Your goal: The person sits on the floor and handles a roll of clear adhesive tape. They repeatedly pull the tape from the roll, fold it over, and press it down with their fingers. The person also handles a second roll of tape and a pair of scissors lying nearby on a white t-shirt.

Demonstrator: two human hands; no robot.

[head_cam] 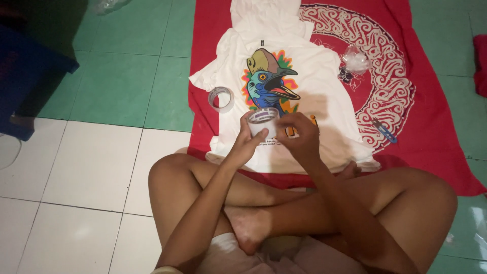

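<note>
I sit cross-legged on the floor and hold a roll of white tape (263, 122) up in front of me. My left hand (248, 142) grips the roll from the left and below. My right hand (300, 136) touches its right side with bent fingers. Beyond the roll lies a white T-shirt (314, 96) spread flat, printed with a colourful bird head wearing a cap (267, 81). A second roll of clear tape (220, 99) rests on the shirt's left edge.
The shirt lies on a red cloth (436, 127) with a white round ornament. A crumpled clear plastic bag (355, 61) and small blue snips (384, 132) lie on the cloth at the right. Green and white floor tiles (86, 167) surround it; a dark blue object (25, 76) stands at the left.
</note>
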